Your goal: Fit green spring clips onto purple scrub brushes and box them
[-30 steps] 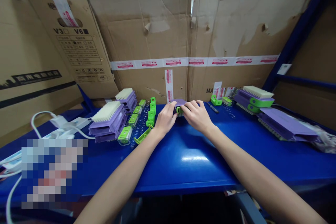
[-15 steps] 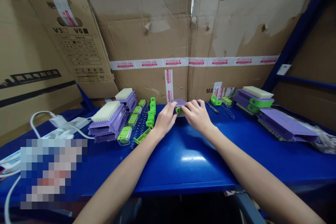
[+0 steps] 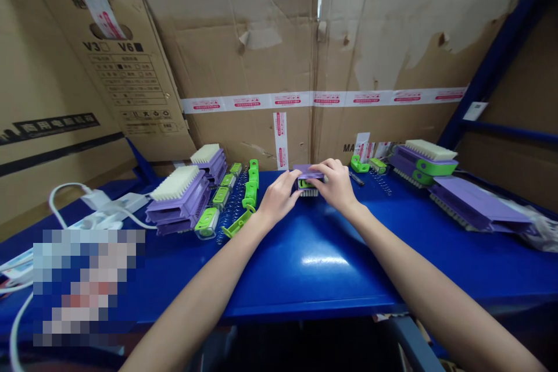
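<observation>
At the back middle of the blue table, both hands grip a purple brush head (image 3: 310,168) with white bristles facing down. My left hand (image 3: 279,195) closes on its left side, thumb at the near end. On the right side my right hand (image 3: 335,183) is closed, its thumb against a green insert (image 3: 305,183) in the near opening. Left of my hands lie green brackets (image 3: 250,193), a row of springs (image 3: 234,203) and green pieces in clear casings (image 3: 221,198). A dark pen-like tool (image 3: 356,178) lies right of my right hand.
Purple brush heads (image 3: 178,200) are stacked bristles up at left. More brush parts (image 3: 422,164) and a purple housing (image 3: 477,204) lie at right. A power strip with white cables (image 3: 104,209) sits far left. Cardboard (image 3: 244,70) walls the back.
My right hand has shifted slightly right, and more of the purple brush head and its green insert shows between my hands. The view has tilted a little.
</observation>
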`<action>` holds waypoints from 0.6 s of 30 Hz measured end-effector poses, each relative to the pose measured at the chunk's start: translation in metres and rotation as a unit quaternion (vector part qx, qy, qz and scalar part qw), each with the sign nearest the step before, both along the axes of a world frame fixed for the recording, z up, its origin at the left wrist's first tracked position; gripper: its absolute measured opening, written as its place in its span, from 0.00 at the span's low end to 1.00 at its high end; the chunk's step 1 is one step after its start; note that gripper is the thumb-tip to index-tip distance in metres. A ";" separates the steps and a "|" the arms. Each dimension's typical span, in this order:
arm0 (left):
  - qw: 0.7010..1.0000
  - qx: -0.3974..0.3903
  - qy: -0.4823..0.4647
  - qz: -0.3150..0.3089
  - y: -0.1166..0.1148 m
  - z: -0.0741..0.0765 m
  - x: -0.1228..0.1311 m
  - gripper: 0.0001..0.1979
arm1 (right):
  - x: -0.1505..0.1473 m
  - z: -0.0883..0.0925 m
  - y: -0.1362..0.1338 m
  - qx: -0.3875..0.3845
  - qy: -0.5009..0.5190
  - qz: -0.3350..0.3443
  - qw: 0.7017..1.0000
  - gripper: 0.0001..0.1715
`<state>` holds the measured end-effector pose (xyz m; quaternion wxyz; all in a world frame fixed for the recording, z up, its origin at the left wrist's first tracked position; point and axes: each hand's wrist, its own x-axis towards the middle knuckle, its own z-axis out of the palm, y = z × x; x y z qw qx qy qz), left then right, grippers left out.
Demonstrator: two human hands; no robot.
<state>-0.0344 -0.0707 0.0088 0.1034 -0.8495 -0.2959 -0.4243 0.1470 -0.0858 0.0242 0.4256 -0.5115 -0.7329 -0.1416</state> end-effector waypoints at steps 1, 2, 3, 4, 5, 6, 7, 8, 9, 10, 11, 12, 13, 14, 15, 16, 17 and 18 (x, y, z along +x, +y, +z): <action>1.000 0.002 0.001 0.001 0.000 0.000 0.001 0.21 | 0.002 0.000 0.001 0.000 0.001 0.004 1.000 0.11; 1.000 0.003 0.001 0.003 -0.001 -0.001 0.003 0.21 | 0.003 -0.001 0.002 -0.001 -0.001 0.009 1.000 0.11; 1.000 0.004 -0.001 0.005 0.000 -0.001 0.003 0.22 | 0.004 -0.001 0.002 0.000 -0.003 0.013 1.000 0.11; 1.000 0.005 -0.003 0.006 0.000 -0.002 0.004 0.22 | 0.005 -0.001 0.002 0.001 -0.004 0.014 1.000 0.12; 1.000 0.006 -0.007 0.009 0.000 -0.002 0.004 0.22 | 0.006 -0.001 0.002 0.003 -0.006 0.014 1.000 0.12; 1.000 0.005 -0.013 0.012 0.000 -0.002 0.003 0.22 | 0.007 -0.001 0.002 0.006 -0.008 0.012 1.000 0.13; 1.000 0.003 -0.020 0.015 0.000 -0.002 0.003 0.22 | 0.007 -0.001 0.002 0.010 -0.010 0.008 1.000 0.15; 0.999 0.002 -0.028 0.020 0.000 -0.001 0.002 0.22 | 0.007 -0.001 0.002 0.015 -0.010 0.001 1.000 0.16; 0.999 0.003 -0.035 0.025 0.000 -0.001 0.001 0.22 | 0.008 -0.001 0.001 0.018 -0.007 -0.008 1.000 0.17; 0.999 0.006 -0.040 0.032 0.000 0.000 0.001 0.22 | 0.009 0.000 0.001 0.022 -0.003 -0.018 1.000 0.17; 0.998 0.011 -0.042 0.039 -0.001 0.000 0.000 0.22 | 0.010 0.000 0.001 0.025 0.003 -0.027 0.999 0.17; 0.998 0.019 -0.042 0.046 -0.002 0.001 0.000 0.21 | 0.010 0.001 0.000 0.026 0.007 -0.032 0.999 0.17; 0.997 0.026 -0.041 0.053 -0.003 0.001 0.001 0.21 | 0.011 0.002 0.000 0.027 0.009 -0.033 0.999 0.18; 0.997 0.030 -0.041 0.060 -0.004 0.001 0.001 0.21 | 0.012 0.003 0.000 0.025 0.008 -0.032 0.999 0.18; 0.996 0.031 -0.041 0.068 -0.004 0.001 0.002 0.21 | 0.013 0.003 0.001 0.022 0.006 -0.031 0.999 0.19; 0.996 0.028 -0.044 0.076 -0.005 0.001 0.002 0.21 | 0.014 0.004 0.001 0.017 0.005 -0.035 0.999 0.19; 0.995 0.022 -0.049 0.086 -0.005 0.001 0.003 0.21 | 0.014 0.004 0.002 0.009 0.005 -0.046 0.999 0.19; 0.994 0.016 -0.057 0.097 -0.004 0.001 0.003 0.21 | 0.015 0.004 0.002 -0.003 0.005 -0.067 0.998 0.19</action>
